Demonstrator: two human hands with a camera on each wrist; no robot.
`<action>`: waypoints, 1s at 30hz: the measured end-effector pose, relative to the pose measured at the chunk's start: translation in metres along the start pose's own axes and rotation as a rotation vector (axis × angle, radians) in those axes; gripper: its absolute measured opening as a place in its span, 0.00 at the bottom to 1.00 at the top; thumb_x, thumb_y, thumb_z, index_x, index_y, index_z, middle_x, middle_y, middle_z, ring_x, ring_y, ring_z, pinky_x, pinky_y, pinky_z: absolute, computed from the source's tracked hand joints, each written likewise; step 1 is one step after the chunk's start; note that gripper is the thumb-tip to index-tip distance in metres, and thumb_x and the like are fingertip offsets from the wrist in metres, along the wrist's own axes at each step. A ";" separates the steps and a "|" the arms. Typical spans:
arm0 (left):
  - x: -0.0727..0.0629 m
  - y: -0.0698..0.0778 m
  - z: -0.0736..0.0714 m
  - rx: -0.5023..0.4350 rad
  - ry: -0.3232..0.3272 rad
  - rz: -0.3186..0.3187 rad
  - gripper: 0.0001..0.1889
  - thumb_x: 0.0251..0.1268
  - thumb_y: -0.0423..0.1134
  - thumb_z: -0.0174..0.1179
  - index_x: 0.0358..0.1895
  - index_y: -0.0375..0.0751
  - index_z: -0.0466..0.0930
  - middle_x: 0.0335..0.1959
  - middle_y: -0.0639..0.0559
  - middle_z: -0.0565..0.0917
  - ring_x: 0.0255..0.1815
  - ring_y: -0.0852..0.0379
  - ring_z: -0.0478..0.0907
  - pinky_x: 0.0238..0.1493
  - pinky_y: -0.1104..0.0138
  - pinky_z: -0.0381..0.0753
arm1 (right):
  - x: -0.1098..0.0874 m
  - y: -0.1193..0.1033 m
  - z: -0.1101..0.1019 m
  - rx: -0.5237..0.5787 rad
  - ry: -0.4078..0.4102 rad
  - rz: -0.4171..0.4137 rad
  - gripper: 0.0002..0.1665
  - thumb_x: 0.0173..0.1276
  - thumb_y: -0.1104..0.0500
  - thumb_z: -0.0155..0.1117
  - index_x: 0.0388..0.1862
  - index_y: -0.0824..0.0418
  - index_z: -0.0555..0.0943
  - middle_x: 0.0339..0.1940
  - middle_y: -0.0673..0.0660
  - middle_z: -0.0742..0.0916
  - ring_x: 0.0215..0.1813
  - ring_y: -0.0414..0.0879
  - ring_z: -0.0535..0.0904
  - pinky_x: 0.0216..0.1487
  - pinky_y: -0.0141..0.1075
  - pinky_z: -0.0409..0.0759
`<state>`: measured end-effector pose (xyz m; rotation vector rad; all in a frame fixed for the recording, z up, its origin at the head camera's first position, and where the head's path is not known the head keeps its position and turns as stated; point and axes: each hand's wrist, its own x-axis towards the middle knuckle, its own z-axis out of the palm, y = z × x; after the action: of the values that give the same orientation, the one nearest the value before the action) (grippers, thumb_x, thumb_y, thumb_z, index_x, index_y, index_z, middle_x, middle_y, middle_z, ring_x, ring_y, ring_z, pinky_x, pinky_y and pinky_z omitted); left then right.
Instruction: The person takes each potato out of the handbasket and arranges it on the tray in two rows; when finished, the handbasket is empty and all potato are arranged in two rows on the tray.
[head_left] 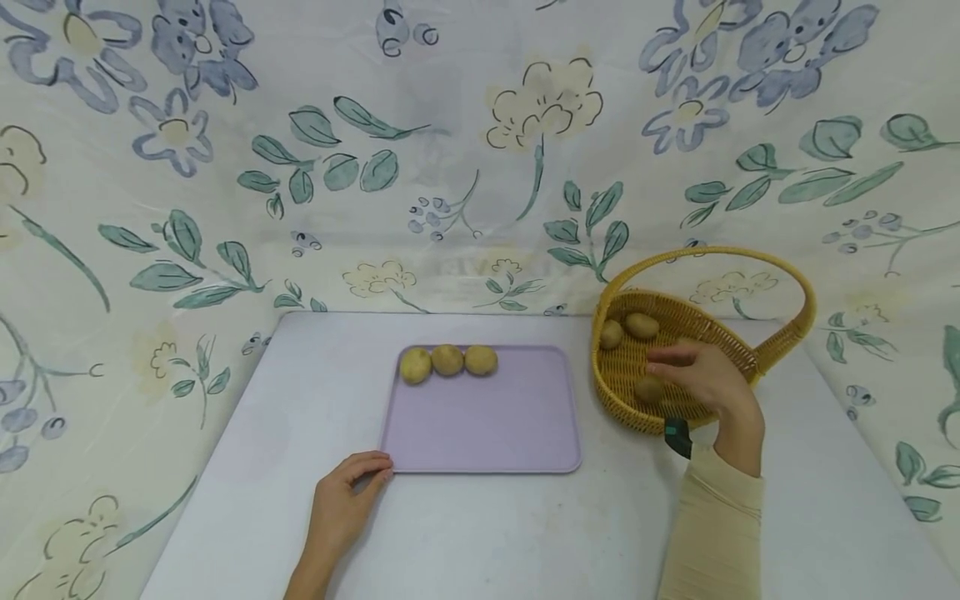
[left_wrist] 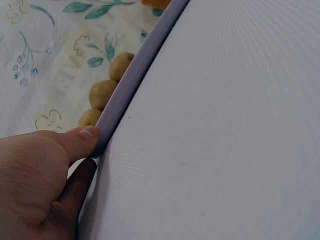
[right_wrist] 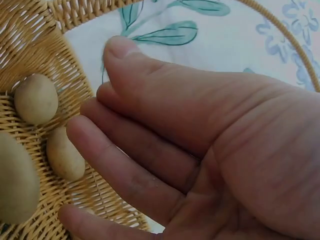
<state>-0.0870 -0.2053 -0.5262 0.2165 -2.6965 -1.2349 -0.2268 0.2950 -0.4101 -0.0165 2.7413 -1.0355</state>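
Note:
My left hand [head_left: 347,498] pinches the near left corner of a lilac tray [head_left: 487,425], with thumb and fingertips at its rim [left_wrist: 120,97]. Three potatoes [head_left: 447,360] lie in a row along the tray's far edge, towards its left end. Over a yellow wicker basket [head_left: 630,414] hovers my right hand [head_left: 708,379], holding nothing, its fingers loosely bent and the thumb apart from them. Inside the basket lie several potatoes; one potato [head_left: 648,389] is just below the fingers, another potato [right_wrist: 36,99] farther off by the basket wall.
The basket's tall arched handle [head_left: 705,250] rises above the right hand. Tray and basket stand side by side on a white table [head_left: 480,533]. A cloth [head_left: 465,167] printed with flowers and leaves hangs behind the table and down its sides.

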 end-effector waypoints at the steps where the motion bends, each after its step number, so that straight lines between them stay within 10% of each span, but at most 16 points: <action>1: 0.000 0.000 0.000 0.000 -0.002 -0.002 0.08 0.60 0.34 0.73 0.40 0.52 0.91 0.50 0.57 0.89 0.60 0.49 0.84 0.56 0.96 0.58 | 0.001 0.001 0.000 0.000 -0.006 -0.004 0.30 0.73 0.41 0.66 0.64 0.58 0.82 0.65 0.66 0.82 0.67 0.65 0.76 0.63 0.59 0.78; 12: -0.001 0.001 -0.001 -0.011 -0.004 0.001 0.08 0.60 0.34 0.73 0.41 0.52 0.91 0.50 0.57 0.89 0.60 0.48 0.84 0.57 0.96 0.59 | 0.010 0.011 0.006 -0.056 -0.017 -0.075 0.28 0.71 0.47 0.69 0.63 0.62 0.82 0.57 0.65 0.80 0.63 0.61 0.74 0.65 0.60 0.73; 30: 0.000 -0.004 0.000 0.008 -0.009 0.001 0.08 0.61 0.35 0.73 0.41 0.53 0.91 0.50 0.58 0.89 0.61 0.50 0.84 0.56 0.96 0.58 | 0.024 0.016 0.011 -0.008 -0.050 0.001 0.32 0.73 0.42 0.65 0.67 0.59 0.80 0.70 0.71 0.75 0.73 0.68 0.67 0.69 0.64 0.70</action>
<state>-0.0869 -0.2083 -0.5292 0.2107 -2.7087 -1.2283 -0.2473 0.2976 -0.4330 -0.0413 2.6999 -1.0102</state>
